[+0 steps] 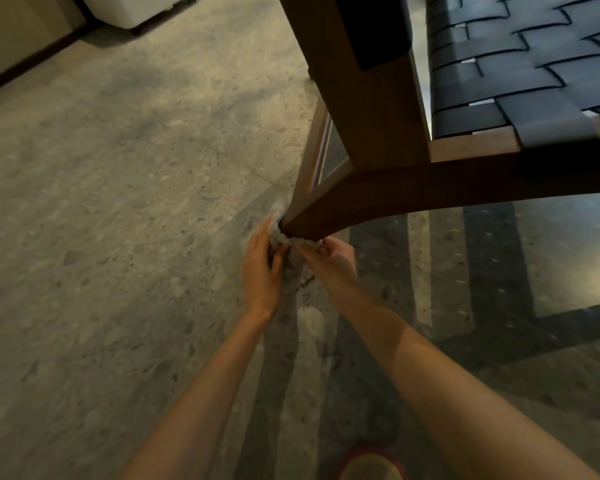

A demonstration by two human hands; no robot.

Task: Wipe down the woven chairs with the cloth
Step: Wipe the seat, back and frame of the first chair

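Speckled floor (118, 237) fills the left; at centre, left hand (261, 268) and right hand (334, 261) pinch the cloth (286, 241) round the chair leg (312, 221), likely to wipe every side.

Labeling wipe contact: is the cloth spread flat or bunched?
Bunched. The cloth is wadded against the foot of the chair leg, held there by the left hand and the right hand.

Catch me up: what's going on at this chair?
A person is wiping the foot of the brown wooden chair leg. The left hand and right hand both grip a crumpled grey cloth bunched against it, down at the speckled stone floor. The black woven strap seat sits up right, untouched.
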